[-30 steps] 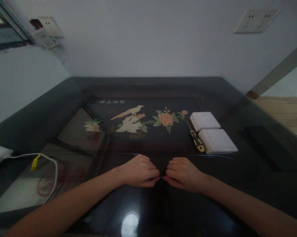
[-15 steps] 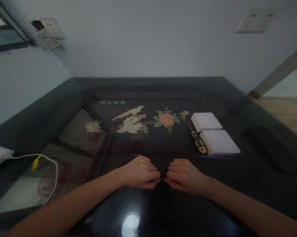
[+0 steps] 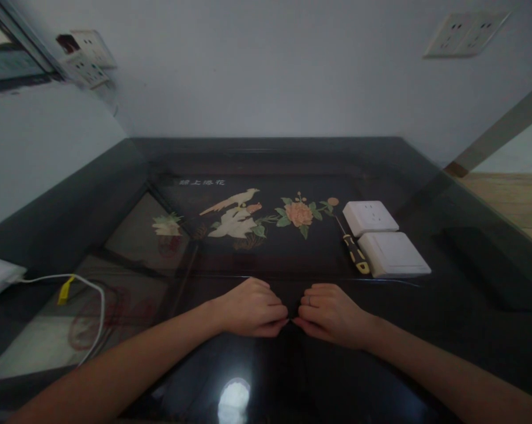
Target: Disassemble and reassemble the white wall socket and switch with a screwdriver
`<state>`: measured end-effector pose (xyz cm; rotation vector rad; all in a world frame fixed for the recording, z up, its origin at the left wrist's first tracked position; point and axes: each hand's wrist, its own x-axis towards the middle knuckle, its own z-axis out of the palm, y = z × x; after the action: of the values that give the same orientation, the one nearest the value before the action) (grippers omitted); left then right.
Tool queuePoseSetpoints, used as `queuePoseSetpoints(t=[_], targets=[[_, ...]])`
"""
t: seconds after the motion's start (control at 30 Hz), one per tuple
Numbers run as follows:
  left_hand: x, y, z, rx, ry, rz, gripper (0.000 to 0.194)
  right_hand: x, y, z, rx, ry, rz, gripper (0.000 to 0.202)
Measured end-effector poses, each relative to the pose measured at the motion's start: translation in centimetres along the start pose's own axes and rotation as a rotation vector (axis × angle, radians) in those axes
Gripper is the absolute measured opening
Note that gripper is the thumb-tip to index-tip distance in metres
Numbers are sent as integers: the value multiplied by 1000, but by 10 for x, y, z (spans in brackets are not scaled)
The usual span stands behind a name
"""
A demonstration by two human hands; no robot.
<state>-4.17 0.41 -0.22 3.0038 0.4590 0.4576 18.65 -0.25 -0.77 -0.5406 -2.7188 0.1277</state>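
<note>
At the far left of the table [image 3: 274, 259], a white device [image 3: 0, 278] is set near the edge, perhaps so that its white cable [image 3: 101, 312], marked by a yellow tag [image 3: 64, 291], can be kept aside. In the middle, the left hand [image 3: 253, 309] and the right hand [image 3: 334, 315] are held low over the front of the table, facing each other, probably for steadiness. On both, the fingers are curled in narrowly and the thumbs are brought nearly together; whether anything tiny is pinched there cannot be told. Just beyond the right hand, a screwdriver [image 3: 355, 254] is laid beside the boxes, its handle turned towards the person, seemingly for easy reach. To its right, a socket box [image 3: 372, 217] is placed behind a switch box [image 3: 395, 254], as if for tidiness. Farther right, a dark flat object [image 3: 491, 268] is left apart. Counted: one device, one cable, one tag, one screwdriver, two boxes, one dark object.
</note>
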Motion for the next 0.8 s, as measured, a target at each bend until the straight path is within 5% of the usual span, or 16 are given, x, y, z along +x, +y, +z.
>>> queuePoseSetpoints(t=[0.8], targets=[[-1, -1, 1, -5, -5, 7, 25, -1, 0, 0, -7, 0, 0, 34]])
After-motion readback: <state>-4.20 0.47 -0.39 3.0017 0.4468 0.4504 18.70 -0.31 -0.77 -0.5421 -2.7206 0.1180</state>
